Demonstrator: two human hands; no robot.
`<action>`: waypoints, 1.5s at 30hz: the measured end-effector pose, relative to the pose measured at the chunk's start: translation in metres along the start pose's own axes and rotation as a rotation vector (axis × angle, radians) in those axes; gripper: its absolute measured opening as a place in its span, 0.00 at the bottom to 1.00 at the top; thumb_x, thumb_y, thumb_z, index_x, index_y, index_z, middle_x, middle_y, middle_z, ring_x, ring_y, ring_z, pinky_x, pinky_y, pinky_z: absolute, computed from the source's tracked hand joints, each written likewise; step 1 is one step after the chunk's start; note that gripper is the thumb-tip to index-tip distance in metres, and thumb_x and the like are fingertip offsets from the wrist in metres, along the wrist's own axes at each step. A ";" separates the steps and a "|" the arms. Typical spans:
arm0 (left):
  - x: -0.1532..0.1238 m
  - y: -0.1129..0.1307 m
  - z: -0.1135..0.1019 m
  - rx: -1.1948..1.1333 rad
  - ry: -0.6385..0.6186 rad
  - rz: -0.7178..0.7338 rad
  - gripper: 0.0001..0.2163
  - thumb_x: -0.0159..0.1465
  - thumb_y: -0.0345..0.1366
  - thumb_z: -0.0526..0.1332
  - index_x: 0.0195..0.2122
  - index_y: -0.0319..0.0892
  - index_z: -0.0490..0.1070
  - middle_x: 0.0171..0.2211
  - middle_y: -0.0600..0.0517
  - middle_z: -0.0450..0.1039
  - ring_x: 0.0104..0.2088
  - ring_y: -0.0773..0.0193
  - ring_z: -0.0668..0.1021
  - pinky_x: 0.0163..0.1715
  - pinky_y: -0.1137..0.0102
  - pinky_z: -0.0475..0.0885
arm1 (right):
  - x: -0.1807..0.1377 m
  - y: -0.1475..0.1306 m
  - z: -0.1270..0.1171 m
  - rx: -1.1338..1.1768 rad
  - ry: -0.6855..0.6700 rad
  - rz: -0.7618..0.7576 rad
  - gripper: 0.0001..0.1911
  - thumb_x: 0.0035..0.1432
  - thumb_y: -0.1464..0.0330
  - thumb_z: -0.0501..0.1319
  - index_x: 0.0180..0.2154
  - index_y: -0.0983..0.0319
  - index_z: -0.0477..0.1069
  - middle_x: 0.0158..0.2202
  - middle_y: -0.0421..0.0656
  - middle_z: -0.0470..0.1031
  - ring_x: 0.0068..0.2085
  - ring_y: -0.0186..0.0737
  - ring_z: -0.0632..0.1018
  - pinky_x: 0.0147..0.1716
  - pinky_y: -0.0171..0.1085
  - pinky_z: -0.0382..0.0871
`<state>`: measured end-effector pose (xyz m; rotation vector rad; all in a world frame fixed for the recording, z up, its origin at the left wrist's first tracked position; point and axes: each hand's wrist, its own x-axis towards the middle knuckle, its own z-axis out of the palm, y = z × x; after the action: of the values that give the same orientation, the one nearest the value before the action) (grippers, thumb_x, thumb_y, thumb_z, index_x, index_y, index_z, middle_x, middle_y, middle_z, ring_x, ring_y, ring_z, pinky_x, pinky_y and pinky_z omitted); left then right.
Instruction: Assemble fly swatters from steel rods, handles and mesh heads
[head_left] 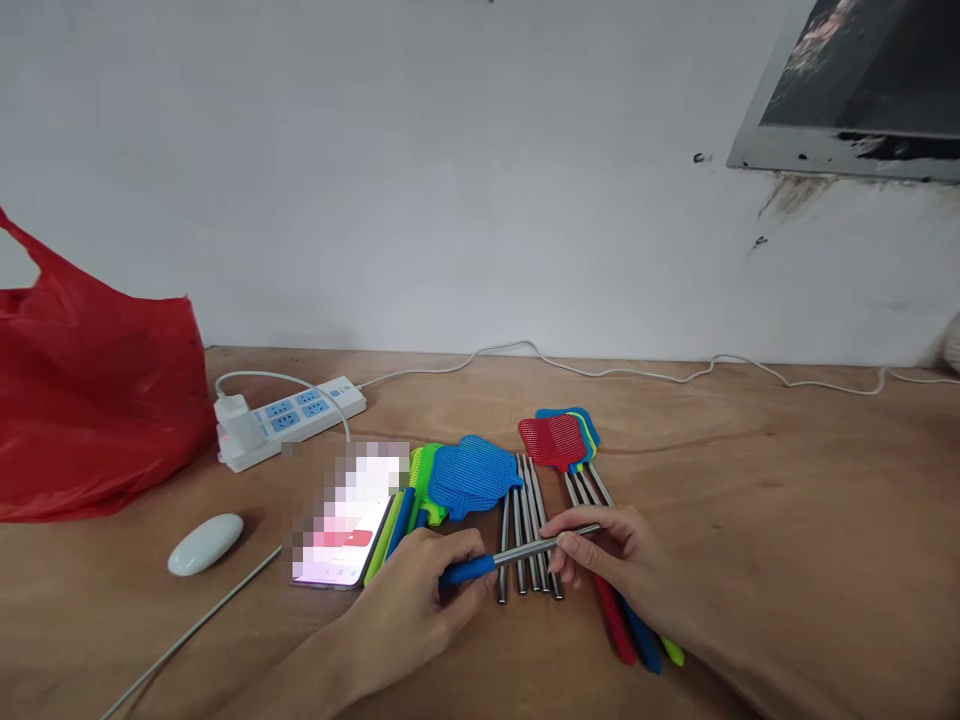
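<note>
My left hand [420,600] is closed around the blue grip of a metal rod with a blue handle [517,553]. My right hand [611,560] pinches the rod's bare steel end. The rod lies crosswise above several loose steel rods [527,520] on the wooden table [787,480]. Behind them lie loose blue and green swatter heads [469,475]. To the right lies a stack of finished fly swatters [559,440], red head on top, with their coloured handles [637,640] under my right wrist.
A phone [345,525] with a lit screen lies left of the swatter heads. A white power strip [289,418] with a plugged charger, a white oval object [205,543] and a red plastic bag [90,400] are at the left. White cables run along the wall.
</note>
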<state>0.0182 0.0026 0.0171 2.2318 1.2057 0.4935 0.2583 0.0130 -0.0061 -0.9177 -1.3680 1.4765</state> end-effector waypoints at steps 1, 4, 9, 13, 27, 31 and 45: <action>0.000 0.001 0.000 0.007 0.003 0.000 0.10 0.67 0.38 0.55 0.28 0.45 0.66 0.21 0.58 0.61 0.23 0.66 0.66 0.23 0.71 0.56 | 0.001 0.000 0.000 -0.001 0.006 -0.009 0.13 0.57 0.57 0.70 0.37 0.59 0.83 0.26 0.42 0.81 0.26 0.35 0.79 0.26 0.32 0.74; 0.001 0.002 -0.001 0.015 0.011 0.001 0.11 0.68 0.39 0.54 0.28 0.45 0.66 0.22 0.58 0.63 0.23 0.65 0.67 0.24 0.70 0.57 | 0.001 0.002 -0.002 -0.004 0.058 -0.036 0.11 0.56 0.58 0.71 0.36 0.59 0.81 0.26 0.42 0.82 0.26 0.35 0.79 0.26 0.32 0.74; 0.001 -0.001 0.003 0.019 0.026 0.004 0.11 0.68 0.40 0.54 0.28 0.45 0.66 0.21 0.57 0.64 0.24 0.64 0.69 0.24 0.70 0.58 | 0.000 0.007 -0.003 -0.027 0.115 -0.083 0.11 0.55 0.59 0.72 0.32 0.60 0.79 0.25 0.42 0.82 0.25 0.36 0.80 0.25 0.32 0.75; 0.000 -0.004 0.006 0.044 0.057 -0.009 0.12 0.66 0.43 0.57 0.28 0.45 0.68 0.23 0.56 0.69 0.26 0.63 0.71 0.27 0.70 0.61 | -0.001 0.007 -0.002 0.003 0.084 -0.066 0.10 0.54 0.61 0.72 0.32 0.60 0.79 0.26 0.43 0.83 0.26 0.36 0.81 0.26 0.32 0.76; -0.002 -0.016 -0.008 0.110 0.193 0.279 0.16 0.75 0.41 0.49 0.60 0.47 0.66 0.62 0.47 0.69 0.61 0.52 0.70 0.60 0.56 0.67 | 0.009 -0.016 -0.011 0.376 0.360 0.039 0.21 0.48 0.52 0.75 0.29 0.63 0.75 0.20 0.35 0.71 0.18 0.26 0.69 0.14 0.24 0.61; 0.004 -0.026 -0.002 0.419 0.163 0.264 0.23 0.74 0.45 0.52 0.68 0.45 0.58 0.69 0.46 0.59 0.68 0.48 0.61 0.65 0.48 0.60 | 0.011 -0.010 -0.019 0.375 0.417 0.057 0.22 0.52 0.51 0.71 0.30 0.61 0.69 0.23 0.35 0.73 0.15 0.23 0.60 0.12 0.24 0.53; 0.009 -0.022 0.002 0.600 0.074 0.328 0.24 0.74 0.48 0.52 0.64 0.37 0.66 0.65 0.40 0.65 0.66 0.45 0.65 0.64 0.45 0.62 | 0.013 -0.013 -0.021 0.351 0.359 0.154 0.23 0.53 0.50 0.70 0.30 0.59 0.64 0.18 0.33 0.68 0.15 0.25 0.58 0.15 0.27 0.52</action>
<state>0.0101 0.0190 0.0022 2.9749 1.1304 0.3699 0.2750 0.0321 0.0056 -1.0139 -0.7640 1.5161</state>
